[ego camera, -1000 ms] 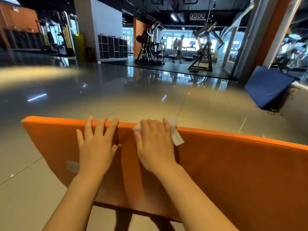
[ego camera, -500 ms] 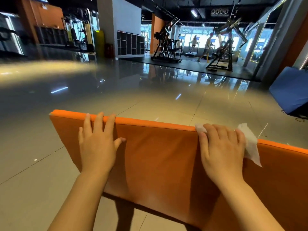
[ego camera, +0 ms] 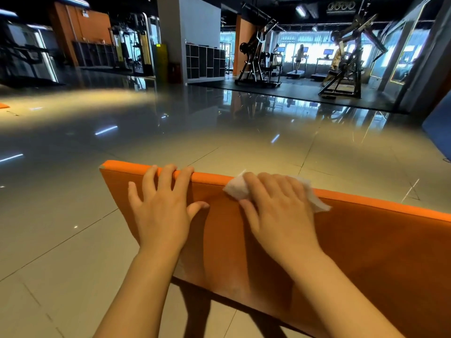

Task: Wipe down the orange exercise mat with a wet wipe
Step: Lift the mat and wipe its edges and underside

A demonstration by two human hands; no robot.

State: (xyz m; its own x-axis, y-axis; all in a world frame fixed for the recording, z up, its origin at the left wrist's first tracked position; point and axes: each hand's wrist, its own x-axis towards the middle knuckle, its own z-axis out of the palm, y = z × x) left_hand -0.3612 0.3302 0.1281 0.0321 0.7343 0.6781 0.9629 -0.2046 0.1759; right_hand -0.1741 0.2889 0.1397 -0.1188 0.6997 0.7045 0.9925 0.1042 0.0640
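Observation:
The orange exercise mat (ego camera: 366, 240) stands on its long edge on the tiled floor, its face towards me. My left hand (ego camera: 163, 211) holds it near the left end, fingertips hooked over the top edge and thumb spread on the face. My right hand (ego camera: 278, 208) lies flat just to the right of it, pressing a white wet wipe (ego camera: 235, 190) against the face right below the top edge. The wipe sticks out on both sides of the hand.
Glossy tiled gym floor (ego camera: 73, 240) lies all around. A blue mat (ego camera: 439, 123) leans at the far right. Weight machines (ego camera: 258, 62) and treadmills with people stand well back. A cubby shelf (ego camera: 205, 61) stands against a pillar.
My right hand slid the wipe right along the mat's top edge, then back left, ending close to my left hand. My left hand kept its hold on the edge.

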